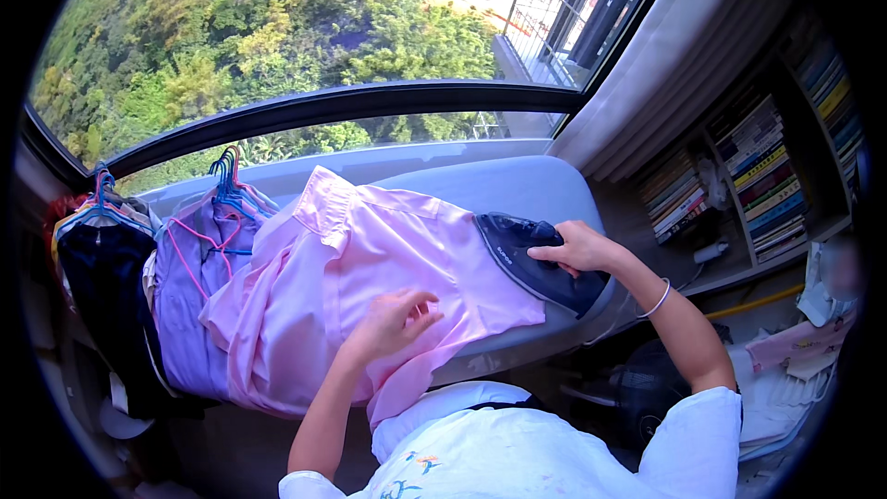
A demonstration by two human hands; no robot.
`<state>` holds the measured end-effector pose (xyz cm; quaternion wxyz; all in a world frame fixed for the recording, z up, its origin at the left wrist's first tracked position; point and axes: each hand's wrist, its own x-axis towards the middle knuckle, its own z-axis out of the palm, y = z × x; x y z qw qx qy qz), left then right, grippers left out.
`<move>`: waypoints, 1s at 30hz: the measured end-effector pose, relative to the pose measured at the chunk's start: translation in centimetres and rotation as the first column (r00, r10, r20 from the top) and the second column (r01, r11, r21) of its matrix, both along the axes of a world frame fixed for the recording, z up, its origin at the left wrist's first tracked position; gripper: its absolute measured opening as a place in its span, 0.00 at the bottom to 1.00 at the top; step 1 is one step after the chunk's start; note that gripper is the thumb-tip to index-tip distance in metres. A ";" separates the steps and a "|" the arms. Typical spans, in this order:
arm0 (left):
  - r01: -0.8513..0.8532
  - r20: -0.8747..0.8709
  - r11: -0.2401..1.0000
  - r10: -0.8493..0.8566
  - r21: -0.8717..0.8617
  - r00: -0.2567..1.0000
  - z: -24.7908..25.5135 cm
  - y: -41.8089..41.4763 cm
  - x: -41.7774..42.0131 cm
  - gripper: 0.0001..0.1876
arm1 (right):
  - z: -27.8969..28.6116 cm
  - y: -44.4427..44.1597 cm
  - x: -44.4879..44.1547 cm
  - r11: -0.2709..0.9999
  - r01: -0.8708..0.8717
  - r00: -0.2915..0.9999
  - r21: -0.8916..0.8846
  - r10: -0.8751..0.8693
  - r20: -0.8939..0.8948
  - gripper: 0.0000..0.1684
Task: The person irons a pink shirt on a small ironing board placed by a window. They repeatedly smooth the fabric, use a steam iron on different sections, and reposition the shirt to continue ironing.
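Note:
A pink shirt (388, 249) lies spread over a pale blue padded ironing board (527, 180), its gathered cuff or collar (322, 211) pointing at the window. My right hand (575, 248) grips the handle of a dark Supor clothes iron (516, 242), which stands at the shirt's right-hand edge, partly over the fabric and partly over the board. My left hand (395, 322) hovers at or just above the shirt's near part, fingers apart and curled, holding nothing. Whether its fingertips touch the cloth is unclear. Part of the shirt hangs off the board's near side towards my body.
Left of the shirt, lavender garments (190, 291) and a dark garment (104, 291) hang on coloured hangers (229, 180). Behind the board runs a window frame (346, 107). A bookshelf (745, 270) stands right, with a dark fan (651, 388) below. A pale cord (603, 336) shows near the board.

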<state>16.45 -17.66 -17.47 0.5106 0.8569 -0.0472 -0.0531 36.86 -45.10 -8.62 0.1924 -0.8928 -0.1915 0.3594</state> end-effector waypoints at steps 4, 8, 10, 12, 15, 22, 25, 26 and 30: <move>-0.206 0.397 0.932 0.076 0.297 0.915 0.6 3.6 8.7 0.14 | 0.3 -0.1 -0.1 1.000 -0.027 1.000 -0.001 0.027 0.008 0.33; -0.191 0.508 0.829 -0.126 0.526 0.852 -4.1 8.7 16.9 0.17 | 0.1 0.6 0.0 0.998 -0.051 0.999 0.028 0.051 0.017 0.33; -0.072 0.324 0.800 -0.158 0.596 0.933 -3.2 8.8 18.8 0.19 | 0.2 0.0 -0.3 0.998 -0.046 0.999 0.039 0.045 0.013 0.33; 0.110 -0.007 0.800 -0.131 0.590 0.991 -2.3 9.2 19.8 0.22 | -0.1 -0.3 -0.1 0.999 -0.045 0.999 0.024 0.045 0.004 0.34; 0.237 -0.118 0.788 -0.207 0.568 0.971 -1.5 10.3 20.7 0.24 | 0.1 0.0 -0.2 0.999 -0.016 1.000 0.038 0.016 -0.014 0.34; 0.275 -0.171 0.892 -0.227 0.357 0.959 -1.1 11.6 20.1 0.23 | -0.4 0.2 0.0 1.000 0.000 1.000 0.025 0.000 0.003 0.35; 0.236 -0.182 0.924 -0.187 0.301 0.965 -1.9 12.1 19.7 0.22 | -0.3 0.8 0.2 1.000 -0.021 1.000 0.023 0.021 0.010 0.35; 0.221 -0.183 0.932 -0.172 0.289 0.968 -2.3 12.4 19.7 0.22 | -0.2 1.1 0.2 0.999 -0.035 0.999 0.023 0.035 0.013 0.36; 0.185 -0.137 0.951 -0.155 0.246 0.978 -2.4 11.9 19.5 0.22 | -0.2 1.2 0.1 0.999 -0.036 0.999 0.020 0.036 0.005 0.37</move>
